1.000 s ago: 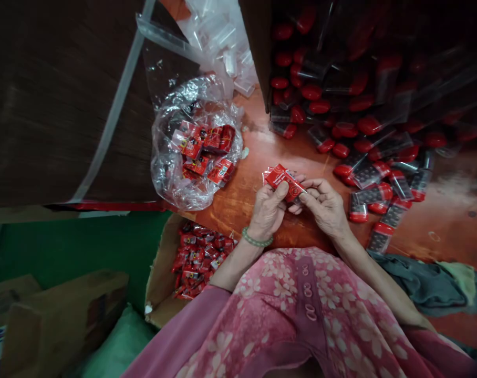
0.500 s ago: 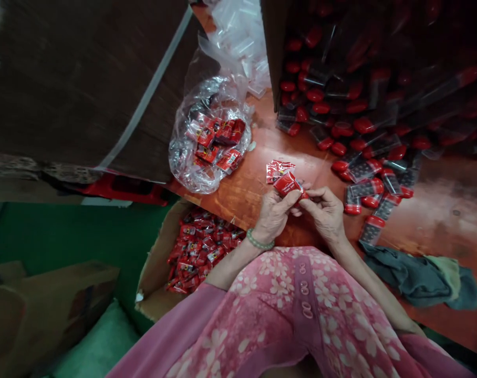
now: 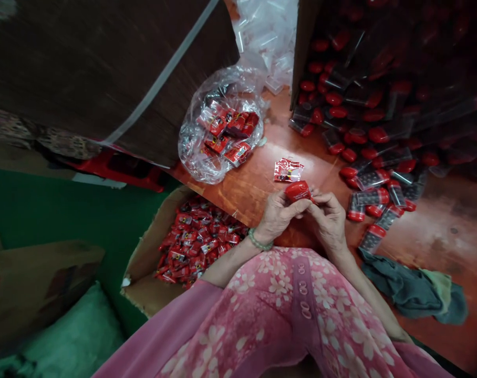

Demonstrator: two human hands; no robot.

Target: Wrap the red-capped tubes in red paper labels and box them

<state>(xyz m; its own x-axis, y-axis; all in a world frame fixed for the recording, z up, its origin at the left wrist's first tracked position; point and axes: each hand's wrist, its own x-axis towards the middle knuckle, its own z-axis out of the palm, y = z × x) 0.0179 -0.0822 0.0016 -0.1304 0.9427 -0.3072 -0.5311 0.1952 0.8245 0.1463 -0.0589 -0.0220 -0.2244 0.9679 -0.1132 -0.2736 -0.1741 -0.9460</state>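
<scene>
Between both hands, over the table's near edge, is a red packet (image 3: 298, 191) with small white print. My left hand (image 3: 277, 212), with a green bead bracelet at the wrist, has its thumb and fingers closed on the packet's left and lower part. At its lower right end, my right hand (image 3: 328, 216) pinches the packet, its fingertips close to the left thumb. Just beyond the hands, a few flat red and white packets (image 3: 288, 170) lie on the orange-brown table (image 3: 238, 197).
A clear plastic bag (image 3: 203, 165) of red packets lies left on the table. An open carton (image 3: 144, 252) full of red packets stands below. Red-capped containers (image 3: 372, 197) are heaped at right, near a dark cloth (image 3: 404, 283). Clear containers (image 3: 266, 37) lie at the back.
The view has shifted, so the table things appear a little further right. The red packet has turned and sits lower between my hands, further from the flat packets. Both hands still hold it.
</scene>
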